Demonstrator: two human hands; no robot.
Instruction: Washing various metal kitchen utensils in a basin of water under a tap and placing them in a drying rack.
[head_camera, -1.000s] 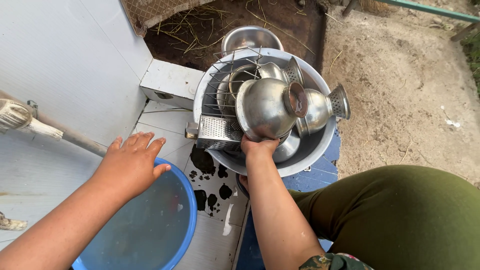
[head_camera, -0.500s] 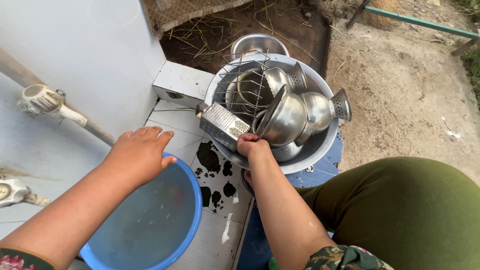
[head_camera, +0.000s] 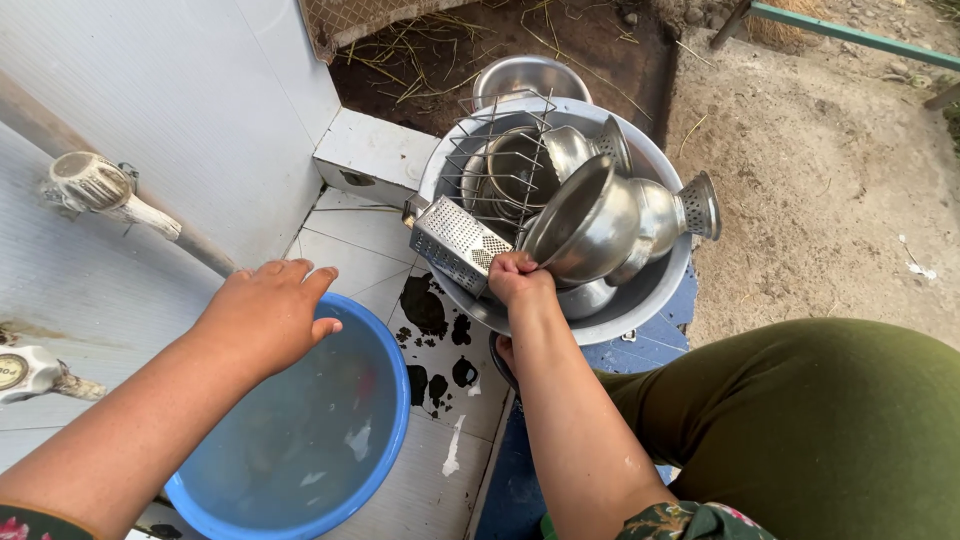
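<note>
Hands working over a blue basin and a big steel bowl of washed dishes

At the left, the left hand is hovering with its grip apart, fingers spread flat over the far rim of the blue basin of water on the tiled floor. Right of it, the right hand is keeping its grip clamped on the rim of a steel goblet, tilted in the large steel bowl just beside a box grater and wire rack.

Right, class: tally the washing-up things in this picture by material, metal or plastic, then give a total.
Metal: 6 – big basin, wire rack, grater, footed bowl, second footed vessel, far bowl
Plastic: 1 – blue basin
Total: 7
</note>
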